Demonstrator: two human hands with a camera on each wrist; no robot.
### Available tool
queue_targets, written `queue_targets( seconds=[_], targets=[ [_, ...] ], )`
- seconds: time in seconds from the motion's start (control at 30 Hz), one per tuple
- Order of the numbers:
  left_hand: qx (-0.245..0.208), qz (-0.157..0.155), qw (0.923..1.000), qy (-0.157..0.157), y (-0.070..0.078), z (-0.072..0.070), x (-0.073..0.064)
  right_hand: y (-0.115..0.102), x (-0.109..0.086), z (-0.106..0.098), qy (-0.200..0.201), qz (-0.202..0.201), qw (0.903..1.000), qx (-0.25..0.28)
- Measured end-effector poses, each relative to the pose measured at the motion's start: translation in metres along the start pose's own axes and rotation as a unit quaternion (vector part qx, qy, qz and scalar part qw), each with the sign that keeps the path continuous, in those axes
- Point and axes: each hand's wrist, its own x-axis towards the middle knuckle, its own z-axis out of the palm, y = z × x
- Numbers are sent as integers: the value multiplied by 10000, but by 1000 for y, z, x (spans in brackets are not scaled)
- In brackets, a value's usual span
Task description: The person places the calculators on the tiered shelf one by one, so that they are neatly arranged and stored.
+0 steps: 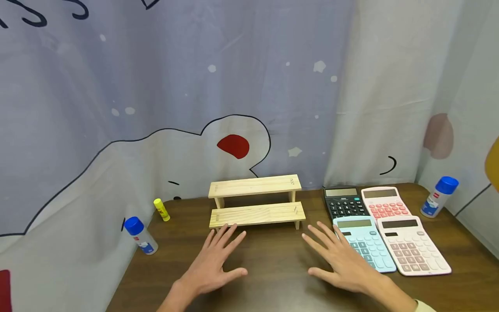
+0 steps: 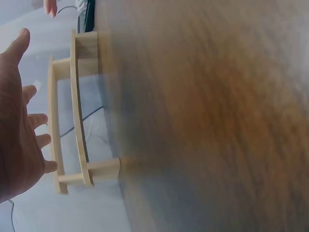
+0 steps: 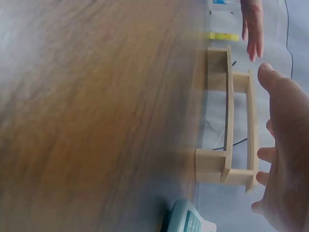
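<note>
My left hand (image 1: 210,264) hovers over the table with its fingers spread, holding nothing. Spread in the same way, my right hand (image 1: 343,262) is held above the table, just left of the light blue calculator (image 1: 366,245) and covering part of it. Beyond both hands stands a two-tier wooden stand (image 1: 257,213), its rear step higher than the front one. Both wrist views show the stand side-on, with the left hand (image 2: 19,121) and the right hand (image 3: 289,154) apart from it.
A black calculator (image 1: 345,203), a pink one (image 1: 385,203) and a white one (image 1: 414,247) lie at the right. Blue-capped bottles stand at the left (image 1: 142,237) and right (image 1: 438,198). A yellow glue stick (image 1: 161,210) stands back left. A printed curtain (image 1: 249,86) hangs behind the table (image 1: 273,264).
</note>
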Motion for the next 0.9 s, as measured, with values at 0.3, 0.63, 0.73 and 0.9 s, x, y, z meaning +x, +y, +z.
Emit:
queue_targets(
  seconds=[0.3, 0.63, 0.73, 0.9],
  targets=[
    [-568, -711, 9952, 363, -16, -2, 9, 1, -8, 0, 254, 132, 9995, -101],
    [-2926, -1717, 9364, 892, -40, -4, 14, 7, -17, -2, 440, 563, 9974, 27],
    [-3266, -1801, 9231, 941, -46, -4, 15, 9, -20, -2, 341, 804, 9961, 146],
    [-3990, -1881, 8912, 1054, -54, -1, 15, 14, -25, -2, 242, 1234, 9910, 450]
  ],
)
